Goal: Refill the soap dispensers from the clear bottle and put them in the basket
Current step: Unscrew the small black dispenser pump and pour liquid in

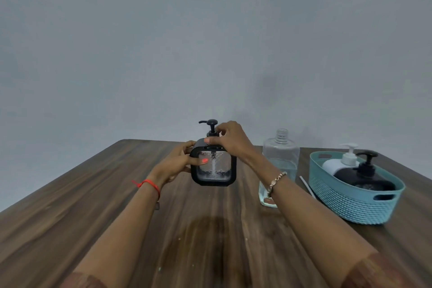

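A square soap dispenser with a black frame, clear patterned front and black pump is held above the middle of the table. My left hand grips its left side. My right hand has its fingers closed around the base of the black pump head on top. The clear bottle stands uncapped to the right, partly behind my right forearm, with a little liquid in it. A teal basket at the right holds a white dispenser and a black dispenser.
A thin white stick or tube lies on the table between the clear bottle and the basket. The brown wooden table meets a plain grey wall at its far edge. A darker patch marks the table near me.
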The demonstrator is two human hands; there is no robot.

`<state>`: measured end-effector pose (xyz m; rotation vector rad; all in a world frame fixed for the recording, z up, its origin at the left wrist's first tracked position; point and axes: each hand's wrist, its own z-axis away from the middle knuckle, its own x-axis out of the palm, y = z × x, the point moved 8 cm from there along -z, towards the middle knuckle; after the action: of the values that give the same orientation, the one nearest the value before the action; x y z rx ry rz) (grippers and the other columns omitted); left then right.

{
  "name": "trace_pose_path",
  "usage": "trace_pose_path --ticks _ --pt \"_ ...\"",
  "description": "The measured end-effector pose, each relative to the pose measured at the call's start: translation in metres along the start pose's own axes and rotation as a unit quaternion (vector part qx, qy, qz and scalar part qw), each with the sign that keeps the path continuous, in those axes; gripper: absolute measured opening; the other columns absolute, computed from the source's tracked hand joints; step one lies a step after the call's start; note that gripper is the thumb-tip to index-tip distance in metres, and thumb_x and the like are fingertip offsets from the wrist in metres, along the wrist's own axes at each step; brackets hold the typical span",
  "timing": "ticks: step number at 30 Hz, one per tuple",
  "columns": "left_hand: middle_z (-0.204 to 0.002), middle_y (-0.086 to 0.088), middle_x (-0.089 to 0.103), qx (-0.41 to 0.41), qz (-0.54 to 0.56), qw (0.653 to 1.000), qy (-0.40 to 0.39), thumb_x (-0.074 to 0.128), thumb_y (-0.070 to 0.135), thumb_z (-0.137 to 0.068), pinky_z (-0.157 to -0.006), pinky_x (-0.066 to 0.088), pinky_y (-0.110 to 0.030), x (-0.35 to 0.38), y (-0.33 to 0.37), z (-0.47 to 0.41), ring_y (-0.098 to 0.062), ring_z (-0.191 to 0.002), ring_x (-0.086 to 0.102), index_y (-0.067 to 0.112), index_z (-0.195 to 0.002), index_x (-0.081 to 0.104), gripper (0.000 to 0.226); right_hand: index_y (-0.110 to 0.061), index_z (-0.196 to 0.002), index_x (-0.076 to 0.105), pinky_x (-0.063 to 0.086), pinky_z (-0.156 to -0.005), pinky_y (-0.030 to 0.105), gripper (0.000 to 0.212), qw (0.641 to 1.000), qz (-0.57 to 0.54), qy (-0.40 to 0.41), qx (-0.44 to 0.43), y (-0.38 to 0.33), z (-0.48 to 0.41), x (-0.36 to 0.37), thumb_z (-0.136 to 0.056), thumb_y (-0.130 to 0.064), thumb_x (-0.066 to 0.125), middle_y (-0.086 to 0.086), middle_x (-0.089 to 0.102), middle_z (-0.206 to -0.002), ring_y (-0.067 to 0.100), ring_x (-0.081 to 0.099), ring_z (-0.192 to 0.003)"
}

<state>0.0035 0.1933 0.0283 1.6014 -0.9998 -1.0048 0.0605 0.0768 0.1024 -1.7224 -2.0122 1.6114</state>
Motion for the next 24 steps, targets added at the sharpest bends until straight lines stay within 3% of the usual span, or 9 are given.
trace_pose_path --ticks 3,7,9,12,14,16,18,21,24 --pt "-0.09 0.005 0.072 -0.002 -0.008 1.0 -0.009 0.074 0.009 -0.064 -0.08 0.055 -0.04 0.002 0.004 0.017 -0.012 -0.088 0.068 0.016 -0.106 0.062 0.044 -0.005 -0.099 0.07 0.047 -0.081 0.026 0.019 0.996 -0.071 -0.053 -0.006 -0.008 0.017 -0.006 -0.08 -0.009 0.068 0.015 0.068 -0.091 0.017 0.06 -0.083" --pt "-0.098 0.001 0.069 -0.002 -0.022 0.999 0.029 0.071 -0.002 -0.075 -0.069 0.054 -0.034 0.008 0.008 0.03 -0.017 -0.09 0.066 0.017 -0.103 0.062 0.035 0.002 -0.117 0.058 0.045 -0.101 0.037 0.036 0.975 -0.193 -0.098 0.042 0.001 0.027 -0.006 -0.082 0.01 0.057 0.019 0.064 -0.116 0.025 0.061 -0.107" --pt "-0.103 -0.002 0.067 -0.005 -0.03 0.998 0.051 0.073 0.0 -0.074 -0.065 0.052 -0.031 0.01 0.01 0.033 -0.018 -0.09 0.065 0.017 -0.103 0.061 0.035 -0.001 -0.113 0.06 0.049 -0.097 0.038 0.036 0.983 -0.17 -0.045 0.051 0.006 0.031 -0.012 -0.078 -0.005 0.069 0.016 0.065 -0.113 0.027 0.062 -0.106" --pt "-0.104 -0.003 0.067 -0.007 -0.031 0.997 0.069 0.075 0.002 -0.073 -0.067 0.052 -0.032 0.013 0.012 0.036 -0.019 -0.091 0.065 0.016 -0.105 0.06 0.038 -0.008 -0.101 0.062 0.047 -0.077 0.028 0.048 0.994 -0.056 0.054 0.071 0.009 0.041 -0.02 -0.065 -0.034 0.082 -0.002 0.061 -0.092 0.014 0.058 -0.088" --pt "-0.1 -0.001 0.068 -0.008 -0.031 0.997 0.073 0.076 0.002 -0.072 -0.067 0.051 -0.032 0.015 0.014 0.038 -0.018 -0.089 0.065 0.019 -0.1 0.061 0.035 -0.01 -0.086 0.066 0.046 -0.078 0.033 0.042 0.993 -0.017 0.1 0.063 0.005 0.046 -0.024 -0.061 -0.04 0.083 -0.006 0.06 -0.078 0.017 0.061 -0.082" --pt "-0.097 0.001 0.068 -0.008 -0.029 0.997 0.071 0.076 0.001 -0.071 -0.068 0.051 -0.032 0.016 0.014 0.04 -0.019 -0.089 0.065 0.021 -0.095 0.062 0.034 -0.007 -0.079 0.069 0.049 -0.08 0.04 0.035 0.994 -0.003 0.099 0.053 0.003 0.048 -0.025 -0.062 -0.035 0.083 0.001 0.067 -0.075 0.022 0.065 -0.08" --pt "-0.097 0.0 0.068 -0.007 -0.023 0.997 0.069 0.076 0.001 -0.071 -0.069 0.052 -0.034 0.016 0.013 0.042 -0.02 -0.091 0.065 0.02 -0.094 0.062 0.033 0.0 -0.086 0.07 0.052 -0.083 0.041 0.028 0.996 -0.044 0.058 0.059 0.005 0.047 -0.024 -0.069 -0.021 0.079 0.014 0.072 -0.088 0.023 0.066 -0.079" --pt "-0.094 0.001 0.067 -0.01 -0.007 0.998 0.069 0.074 -0.002 -0.072 -0.069 0.052 -0.035 0.017 0.012 0.046 -0.02 -0.089 0.064 0.02 -0.093 0.061 0.033 0.006 -0.108 0.063 0.055 -0.075 0.019 0.03 0.978 -0.194 0.003 0.073 0.005 0.052 -0.022 -0.078 0.007 0.064 0.016 0.067 -0.103 0.016 0.063 -0.083" --pt "-0.097 0.002 0.067 -0.014 -0.009 0.997 0.072 0.075 -0.002 -0.07 -0.072 0.054 -0.039 0.018 0.011 0.046 -0.021 -0.092 0.064 0.013 -0.105 0.061 0.04 0.005 -0.11 0.062 0.054 -0.071 0.015 0.035 0.967 -0.241 0.01 0.076 0.006 0.054 -0.02 -0.075 0.001 0.07 0.01 0.067 -0.097 0.016 0.065 -0.081"
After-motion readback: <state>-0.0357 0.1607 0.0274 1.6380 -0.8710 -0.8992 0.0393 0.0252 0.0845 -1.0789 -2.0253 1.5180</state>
